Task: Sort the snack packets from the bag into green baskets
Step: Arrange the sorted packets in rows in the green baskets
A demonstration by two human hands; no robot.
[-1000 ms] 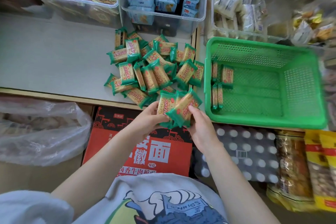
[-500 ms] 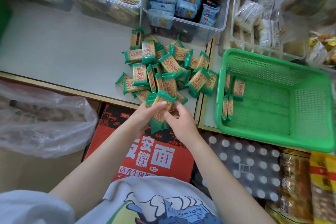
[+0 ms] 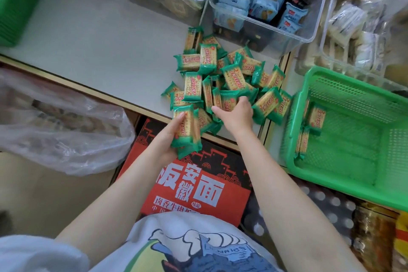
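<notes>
Green-edged cracker packets point(image 3: 229, 77) heaped (tan centres); left hand point(image 3: 167, 137) grips stack point(image 3: 186, 130), right hand point(image 3: 237, 115) grasps pile packet.

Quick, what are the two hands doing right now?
Left hand: holds a small stack of green cracker packets.
Right hand: fingers curl over a packet in the pile, seemingly gripping it; the grip itself is hidden.

- Snack packets point(image 3: 229, 77): green-edged cracker wrappers with red lettering, heaped loosely at frame centre; some flat, some on edge.
- Held stack point(image 3: 186, 130): several packets upright, below the heap.
- Green basket point(image 3: 357, 174): slatted plastic, right of frame; a few packets point(image 3: 310, 126) stand along its left wall.
</notes>
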